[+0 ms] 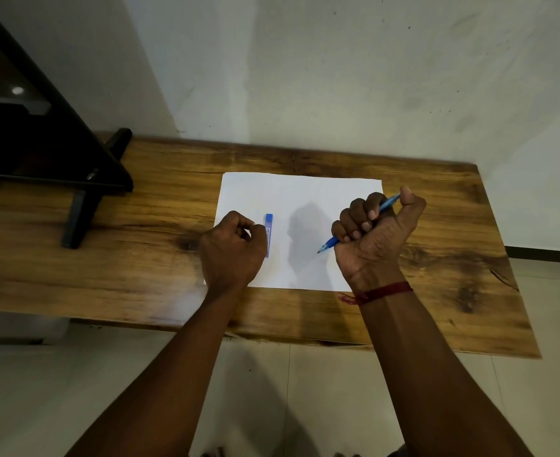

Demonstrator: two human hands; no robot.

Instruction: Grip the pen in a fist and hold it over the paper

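**Two fists over a white sheet, pen in the right**

Head view: the right hand [376,232] is curled into a fist round a blue pen [357,224], thumb up at the back end, tip poking out low-left and hovering just above the paper [305,199]. A red thread [382,292] is tied round that wrist. The left hand [232,244] sits at the sheet's left edge, fingers curled loosely; it lies right against a small blue box [268,222], prob. a lead or refill case, and covers the box's near half. Can't tell whether the fingers actually pinch the box or just touch it.

The paper lies flat on the wooden counter [140,258], w/ the right hand's shadow falling across its middle. At the counter's far-left end stands a black frame [84,192], one leg planted on the wood, well apart from the hands. Behind is a pale wall [338,77]; below the counter's near edge, a tiled floor [272,390].
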